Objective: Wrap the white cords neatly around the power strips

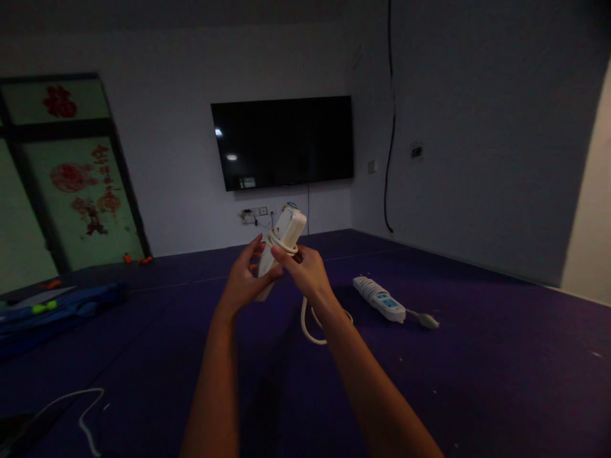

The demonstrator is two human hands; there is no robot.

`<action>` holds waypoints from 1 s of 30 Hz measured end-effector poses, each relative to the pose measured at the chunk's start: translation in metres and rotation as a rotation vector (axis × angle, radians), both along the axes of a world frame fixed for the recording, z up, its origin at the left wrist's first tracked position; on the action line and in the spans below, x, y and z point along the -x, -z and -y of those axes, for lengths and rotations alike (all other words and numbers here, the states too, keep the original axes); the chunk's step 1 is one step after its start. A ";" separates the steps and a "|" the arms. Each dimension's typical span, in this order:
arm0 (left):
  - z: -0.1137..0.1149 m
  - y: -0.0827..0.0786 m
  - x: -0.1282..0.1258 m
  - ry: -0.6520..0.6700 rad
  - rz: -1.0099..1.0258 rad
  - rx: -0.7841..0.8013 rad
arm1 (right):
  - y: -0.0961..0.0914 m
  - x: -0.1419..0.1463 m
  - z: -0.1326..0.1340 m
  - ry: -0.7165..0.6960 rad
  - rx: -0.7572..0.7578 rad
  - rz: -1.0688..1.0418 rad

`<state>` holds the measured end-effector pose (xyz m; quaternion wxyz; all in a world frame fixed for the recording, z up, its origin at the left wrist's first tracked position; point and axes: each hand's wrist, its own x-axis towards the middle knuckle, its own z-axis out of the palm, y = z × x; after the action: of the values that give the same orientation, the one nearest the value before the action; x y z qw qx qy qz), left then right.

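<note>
A white power strip (291, 226) is held up in front of me, tilted, with part of its white cord (282, 244) wound around its middle. My left hand (247, 275) grips its lower left side, thumb across the near face. On the right, my right hand (305, 266) pinches the strip and the wound cord between thumb and fingers. A loose loop of the cord hangs below, behind my right forearm. Beyond that arm lies a second power strip (387, 304) with blue socket panels, its cord wrapped round one end and its plug (428, 321) stretched out.
The dark purple floor (191, 369) spreads around me. Blue cloth (71, 305) lies at left, and a thin white cable (90, 407) at lower left. A television (286, 143) hangs on the far wall above several wall sockets (262, 211). A black cable (391, 127) dangles at right.
</note>
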<state>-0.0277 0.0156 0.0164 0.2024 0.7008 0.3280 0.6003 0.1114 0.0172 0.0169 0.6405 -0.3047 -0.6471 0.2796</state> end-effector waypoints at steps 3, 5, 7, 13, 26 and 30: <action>0.001 0.003 0.002 0.182 0.105 0.161 | -0.002 -0.005 0.000 -0.073 0.033 -0.124; 0.001 0.005 0.003 0.264 0.157 0.240 | -0.002 -0.009 -0.002 -0.112 0.081 -0.190; 0.002 0.005 0.003 0.318 0.171 0.305 | -0.002 -0.013 -0.005 -0.156 0.126 -0.238; 0.004 -0.001 0.003 0.220 0.150 0.307 | -0.001 -0.018 -0.008 -0.246 0.295 -0.236; -0.011 0.006 0.025 -0.299 -0.044 -0.099 | 0.006 -0.021 -0.014 -0.040 0.393 0.078; -0.015 0.008 0.018 -0.375 -0.046 -0.148 | 0.010 -0.018 -0.019 0.073 0.280 0.155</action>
<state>-0.0460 0.0308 0.0084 0.0275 0.6539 0.4121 0.6339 0.1297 0.0362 0.0067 0.5496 -0.4349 -0.6380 0.3190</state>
